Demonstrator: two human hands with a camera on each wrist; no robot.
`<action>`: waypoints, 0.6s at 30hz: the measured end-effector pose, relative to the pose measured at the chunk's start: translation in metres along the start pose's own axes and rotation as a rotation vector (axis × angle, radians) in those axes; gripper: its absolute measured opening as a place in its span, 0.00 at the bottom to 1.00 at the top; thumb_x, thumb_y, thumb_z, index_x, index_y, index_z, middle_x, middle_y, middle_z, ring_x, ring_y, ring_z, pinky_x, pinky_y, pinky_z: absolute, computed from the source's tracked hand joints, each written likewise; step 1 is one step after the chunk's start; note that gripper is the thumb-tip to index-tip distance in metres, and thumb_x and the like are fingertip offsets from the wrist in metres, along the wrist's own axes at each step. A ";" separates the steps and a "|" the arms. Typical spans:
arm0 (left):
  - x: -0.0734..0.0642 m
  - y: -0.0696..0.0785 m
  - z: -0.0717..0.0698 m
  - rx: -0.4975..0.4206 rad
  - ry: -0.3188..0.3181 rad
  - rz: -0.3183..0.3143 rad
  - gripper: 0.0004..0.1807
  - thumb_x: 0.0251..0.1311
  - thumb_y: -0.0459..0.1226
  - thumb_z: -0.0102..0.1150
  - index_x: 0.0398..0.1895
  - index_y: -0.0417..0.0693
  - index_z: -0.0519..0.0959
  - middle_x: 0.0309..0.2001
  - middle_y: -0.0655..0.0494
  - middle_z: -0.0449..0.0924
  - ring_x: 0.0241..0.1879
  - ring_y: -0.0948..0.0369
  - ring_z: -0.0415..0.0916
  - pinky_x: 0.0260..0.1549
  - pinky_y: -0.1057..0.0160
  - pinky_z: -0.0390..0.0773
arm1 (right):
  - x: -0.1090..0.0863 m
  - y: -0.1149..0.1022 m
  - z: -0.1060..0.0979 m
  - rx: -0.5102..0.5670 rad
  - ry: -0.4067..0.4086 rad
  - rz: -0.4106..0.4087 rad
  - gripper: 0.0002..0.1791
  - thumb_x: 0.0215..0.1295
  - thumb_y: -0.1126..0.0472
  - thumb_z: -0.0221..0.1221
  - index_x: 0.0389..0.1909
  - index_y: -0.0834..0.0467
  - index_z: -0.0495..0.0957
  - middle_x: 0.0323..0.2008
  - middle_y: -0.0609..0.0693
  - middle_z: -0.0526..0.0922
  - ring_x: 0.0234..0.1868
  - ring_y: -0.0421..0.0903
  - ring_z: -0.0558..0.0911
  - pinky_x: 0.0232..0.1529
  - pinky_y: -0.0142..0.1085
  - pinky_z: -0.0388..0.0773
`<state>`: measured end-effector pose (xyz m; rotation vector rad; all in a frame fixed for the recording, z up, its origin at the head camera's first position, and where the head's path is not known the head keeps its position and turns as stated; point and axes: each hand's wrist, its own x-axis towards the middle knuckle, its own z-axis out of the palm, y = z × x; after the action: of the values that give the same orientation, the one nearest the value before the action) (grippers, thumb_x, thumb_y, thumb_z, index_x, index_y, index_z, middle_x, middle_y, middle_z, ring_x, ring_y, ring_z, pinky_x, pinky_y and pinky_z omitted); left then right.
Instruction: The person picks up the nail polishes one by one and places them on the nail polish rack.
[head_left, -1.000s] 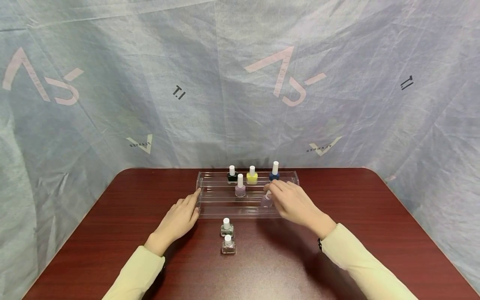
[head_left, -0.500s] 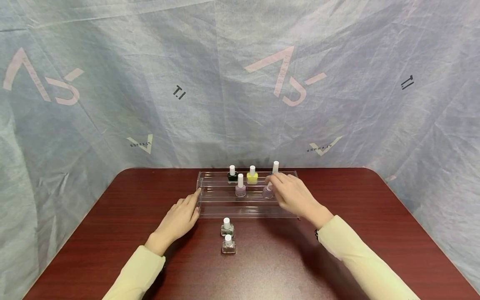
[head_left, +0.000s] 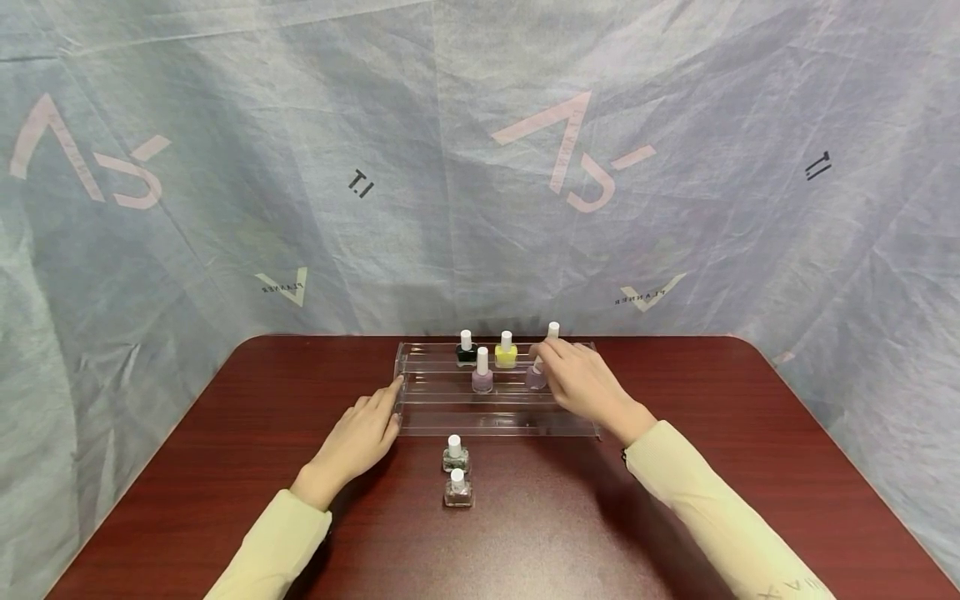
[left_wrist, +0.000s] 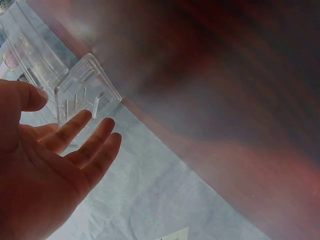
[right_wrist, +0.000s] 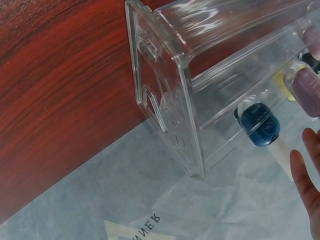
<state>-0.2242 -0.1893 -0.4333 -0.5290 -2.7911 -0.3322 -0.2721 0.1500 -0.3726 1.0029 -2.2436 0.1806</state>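
My right hand [head_left: 588, 379] pinches a mauve nail polish bottle [head_left: 536, 378] near its white cap, at the middle tier of a clear stepped display rack [head_left: 450, 421]. In the right wrist view this mauve bottle [right_wrist: 307, 91] is cut by the right edge, and a blue nail polish bottle [right_wrist: 260, 125] stands beyond it on the back tier. The left hand [head_left: 360, 433] has its fingers extended against the rack's left end panel [left_wrist: 85, 95]. Another mauve bottle [head_left: 482, 381] stands on the middle tier, with dark green [head_left: 466, 355] and yellow bottles [head_left: 506, 356] behind it.
Two clear, glittery nail polish bottles with white caps stand on the dark red table [head_left: 337, 550] in front of the rack, one farther back [head_left: 455, 458] and one nearer [head_left: 458, 492]. A grey cloth backdrop [head_left: 450, 167] rises behind the table's far edge.
My right hand has brought the mauve bottle up and back, from over the front tier to the middle tier, and now covers the blue bottle's body. The left hand stays in place.
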 end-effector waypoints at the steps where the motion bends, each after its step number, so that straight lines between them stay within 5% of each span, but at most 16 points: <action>1: 0.000 0.000 0.000 0.001 0.000 0.000 0.31 0.63 0.38 0.46 0.69 0.45 0.54 0.58 0.45 0.70 0.51 0.46 0.72 0.49 0.47 0.71 | 0.000 0.001 0.001 -0.001 -0.003 0.002 0.08 0.58 0.65 0.54 0.40 0.57 0.74 0.33 0.46 0.75 0.30 0.42 0.76 0.29 0.37 0.72; 18: 0.000 0.001 -0.001 -0.011 -0.013 -0.011 0.31 0.64 0.39 0.44 0.70 0.45 0.53 0.59 0.45 0.70 0.52 0.46 0.71 0.49 0.46 0.71 | -0.002 0.003 0.015 0.002 -0.040 0.001 0.11 0.55 0.68 0.55 0.40 0.58 0.74 0.32 0.47 0.76 0.27 0.43 0.76 0.27 0.36 0.72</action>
<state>-0.2240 -0.1890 -0.4325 -0.5207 -2.8070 -0.3480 -0.2812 0.1472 -0.3852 1.0148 -2.2802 0.1647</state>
